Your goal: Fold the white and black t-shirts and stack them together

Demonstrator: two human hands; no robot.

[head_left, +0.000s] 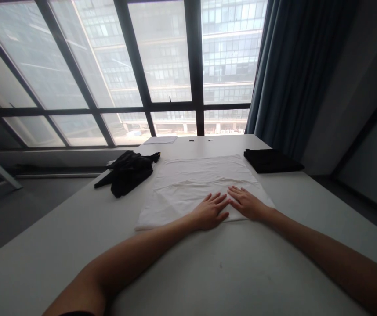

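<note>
White cloth (188, 193) lies on the table (228, 267) under the left hand (209, 212) and right hand (246, 204), both flat and loosely spread.

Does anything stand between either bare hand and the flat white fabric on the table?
Nothing visible does: the left hand and right hand both rest on the flat white fabric. The crumpled black cloth lies to its left, the folded black cloth to its right.

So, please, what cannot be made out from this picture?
In the head view:
White cloth: patches covered by the left hand and right hand.
Crumpled black cloth: full shape, hidden by its folds.
Dark spot on the table: too small to identify.
Left arm: cut off by the bottom edge.
</note>
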